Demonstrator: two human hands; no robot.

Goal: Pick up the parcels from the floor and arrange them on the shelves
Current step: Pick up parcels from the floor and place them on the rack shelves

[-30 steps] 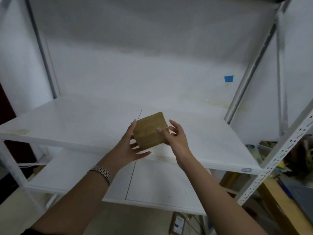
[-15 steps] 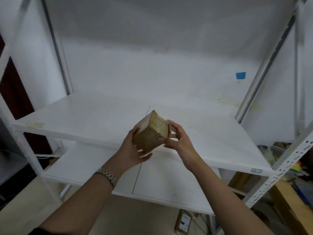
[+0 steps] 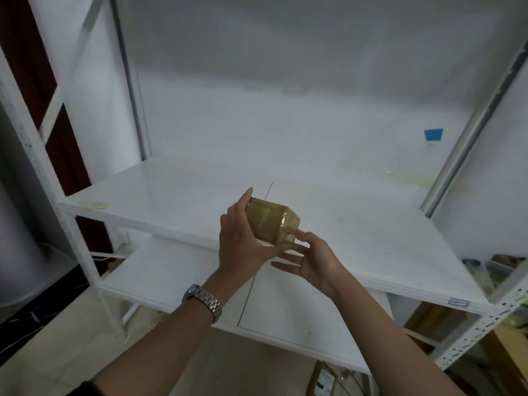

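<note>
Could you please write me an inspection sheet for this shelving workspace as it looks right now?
Surface: upper shelf white and bare, faint stains at back right; lower shelf bare too.
Job's things: brown taped parcel held tilted above the upper shelf's front edge, not set down.
Clutter: another parcel on the floor under the rack; mixed items at right, too blurred to name.
Grippers: left hand cups the parcel; right hand touches its lower corner with fingertips.
Cables: thin wires on the floor near the lower parcel.
Surroundings: white wall, blue tape patch, wristwatch on left wrist.
</note>
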